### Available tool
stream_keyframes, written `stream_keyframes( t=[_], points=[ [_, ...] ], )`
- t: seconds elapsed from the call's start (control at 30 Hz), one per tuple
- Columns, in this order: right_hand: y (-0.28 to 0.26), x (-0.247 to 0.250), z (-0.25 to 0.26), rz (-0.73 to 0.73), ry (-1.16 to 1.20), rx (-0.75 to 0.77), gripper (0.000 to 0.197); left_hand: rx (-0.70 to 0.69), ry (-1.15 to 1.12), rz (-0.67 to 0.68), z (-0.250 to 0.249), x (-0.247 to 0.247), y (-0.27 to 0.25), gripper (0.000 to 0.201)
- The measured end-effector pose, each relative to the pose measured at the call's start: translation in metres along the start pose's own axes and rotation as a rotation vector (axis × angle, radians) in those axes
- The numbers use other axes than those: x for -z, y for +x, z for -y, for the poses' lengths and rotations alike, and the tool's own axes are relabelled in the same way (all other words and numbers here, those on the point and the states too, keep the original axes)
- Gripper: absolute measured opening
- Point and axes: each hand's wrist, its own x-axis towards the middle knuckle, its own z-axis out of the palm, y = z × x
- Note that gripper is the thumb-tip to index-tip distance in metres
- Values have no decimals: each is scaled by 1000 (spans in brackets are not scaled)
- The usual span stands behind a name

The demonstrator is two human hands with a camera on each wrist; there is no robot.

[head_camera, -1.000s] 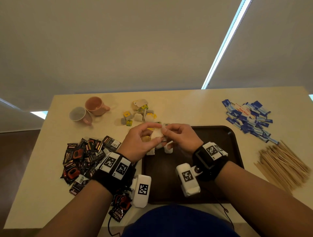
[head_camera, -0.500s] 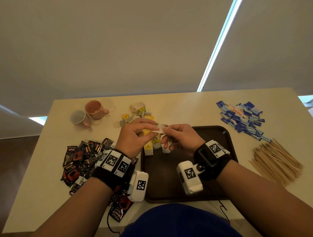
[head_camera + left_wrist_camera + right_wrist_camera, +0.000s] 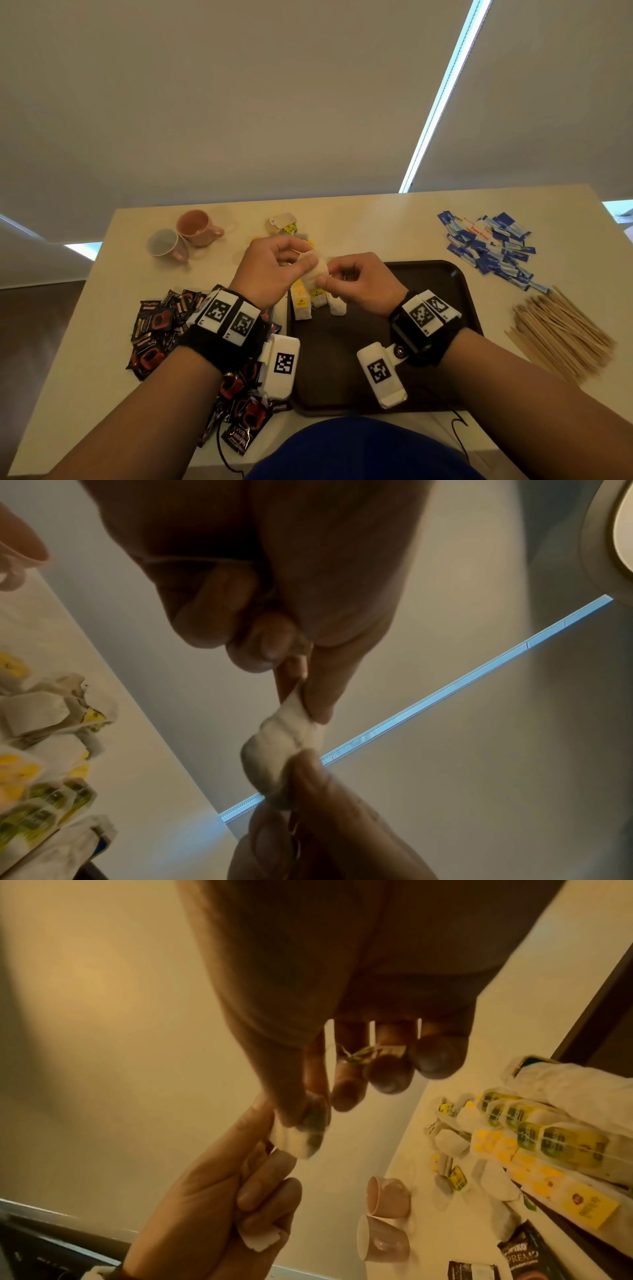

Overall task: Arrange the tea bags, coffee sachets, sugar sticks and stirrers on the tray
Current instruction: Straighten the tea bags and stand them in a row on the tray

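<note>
Both hands meet above the far left corner of the dark brown tray (image 3: 428, 308). My left hand (image 3: 305, 263) pinches one end of a white tea bag (image 3: 317, 272) and my right hand (image 3: 325, 279) pinches the other end. In the left wrist view the tea bag (image 3: 284, 739) looks twisted between the two pinches. In the right wrist view a small tag on a string (image 3: 377, 1053) lies among the right hand's fingers. A short row of tea bags (image 3: 303, 303) lies on the tray below the hands. More tea bags (image 3: 286, 222) lie behind on the table.
Black coffee sachets (image 3: 161, 322) are heaped left of the tray. Blue sugar sticks (image 3: 489, 246) lie at the far right, wooden stirrers (image 3: 561, 329) at the near right. Two pink cups (image 3: 197, 224) lie on their sides at the far left.
Both hands have stayed together over the tray's far left corner, working the same tea bag. The tea bags in the row below them have shifted a little.
</note>
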Motion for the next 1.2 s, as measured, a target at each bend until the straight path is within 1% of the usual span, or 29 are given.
stream_keyframes(
  t=[0.03,0.13,0.23,0.33,0.37,0.43,0.5,0.6,0.7,0.8,0.87,0.93,1.03,1.13,1.2],
  points=[
    [1,-2,0,-9,4,16,7,9,-20,-3,-1,0,0,12],
    [4,-2,-2,-61,30,11,14,16,-84,-9,0,0,-3,14],
    [3,-1,-2,-53,31,18,12,17,-104,-38,3,0,-5,20],
    [2,-1,-1,-52,56,19,6,21,-107,-60,5,-1,-2,20],
    [2,-1,-1,-49,65,5,8,28,-127,-72,4,-2,-1,19],
    [1,0,-5,-19,51,-39,13,53,-168,-116,3,-3,3,15],
    [-1,-2,-11,30,-30,-66,13,90,-197,-161,2,-2,7,5],
    [-5,-6,-17,89,-119,-67,12,103,-207,-183,0,-1,12,16],
    [-6,-7,-20,117,-95,-93,16,105,-212,-189,-3,-1,14,15],
    [-6,-9,-21,136,-100,-116,20,107,-230,-193,-5,-1,15,3],
    [-7,-10,-22,161,-79,-152,18,102,-224,-206,-7,-1,16,9],
    [-6,-11,-24,204,-18,-212,18,114,-225,-219,-10,0,16,10],
    [-6,-13,-27,228,26,-274,33,126,-239,-229,-14,-1,16,12],
    [-6,-12,-27,215,-18,-240,30,132,-255,-216,-15,-1,15,10],
    [-6,-11,-27,215,3,-236,30,140,-260,-207,-16,-1,15,9]
  ],
)
